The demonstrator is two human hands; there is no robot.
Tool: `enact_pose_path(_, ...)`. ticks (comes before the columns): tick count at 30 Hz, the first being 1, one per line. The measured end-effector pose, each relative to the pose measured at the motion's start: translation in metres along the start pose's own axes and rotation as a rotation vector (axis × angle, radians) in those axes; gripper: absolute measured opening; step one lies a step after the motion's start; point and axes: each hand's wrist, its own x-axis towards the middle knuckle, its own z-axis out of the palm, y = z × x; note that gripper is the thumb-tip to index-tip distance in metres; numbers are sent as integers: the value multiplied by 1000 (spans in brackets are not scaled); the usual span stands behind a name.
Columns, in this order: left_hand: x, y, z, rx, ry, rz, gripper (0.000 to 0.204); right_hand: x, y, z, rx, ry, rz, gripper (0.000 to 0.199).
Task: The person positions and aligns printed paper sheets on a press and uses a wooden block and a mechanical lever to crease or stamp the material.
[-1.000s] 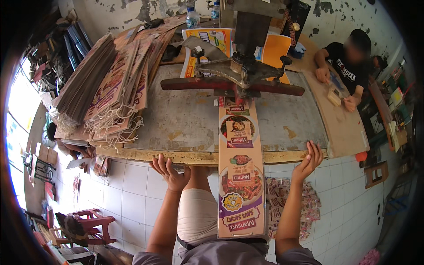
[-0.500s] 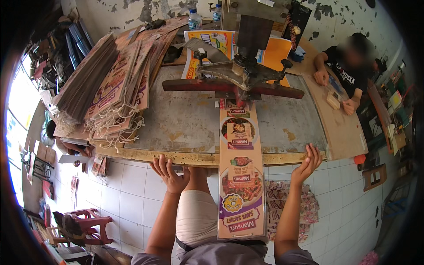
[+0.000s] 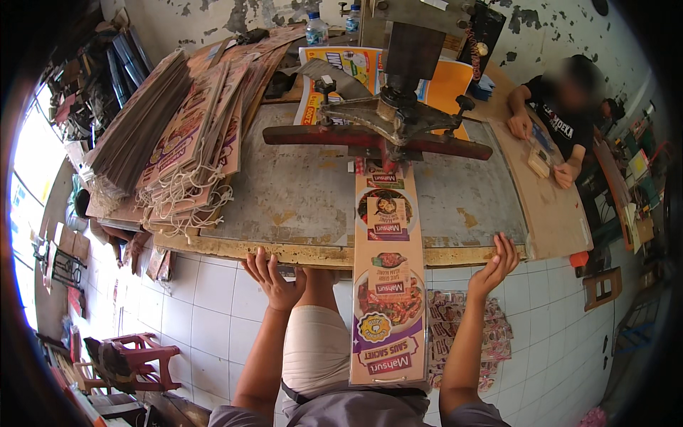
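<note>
A worker sits at the front edge of a worn gray tabletop [image 3: 299, 206], a long printed strip [image 3: 390, 249] running from under the middle of a heavy dark-red press bar [image 3: 320, 136], out over the front edge & down toward the lap. L hand [image 3: 274, 283] is half open, fingers parted at the front edge, L of the strip; R hand [image 3: 494, 265] is loosely open, fingers up, nr the front R corner. Neither holds anything visible or touches the strip; whether they press on the edge, can't tell.

Corded bundles of strips [image 3: 192, 135] crowd the L edge, cords [image 3: 185, 196] trailing nr the front L corner. A co-worker [image 3: 558, 117] sits past the R edge w/ a pale block [image 3: 538, 164].

Risks, by the look of it: w/ no hand on it, the overhanging end could be nudged by the body & pull the strip askew under the bar. Can't tell if the bar clamps it; if not, it could slip off. Cords could snag a L sleeve & drag bundles down.
</note>
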Motion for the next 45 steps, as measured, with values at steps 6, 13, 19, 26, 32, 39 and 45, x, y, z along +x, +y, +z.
enact_pose_path(6,1,2,-3,-11,-9,-7,81,1,-2,0,-4,5,-4,53)
enact_pose_path(13,1,1,-2,-17,2,4,81,0,-2,0,0,6,5,53)
enact_pose_path(19,1,0,-2,-10,-3,7,82,-1,2,2,13,17,-10,53)
enact_pose_path(26,0,0,-3,-11,-7,4,82,1,-2,0,13,18,-11,52)
enact_pose_path(32,1,1,-1,-15,5,1,82,1,0,1,10,21,-10,52)
enact_pose_path(39,0,0,0,-6,14,2,81,0,-2,2,18,19,13,53)
enact_pose_path(45,-1,0,-1,2,2,-5,81,-1,-1,2,12,17,6,52)
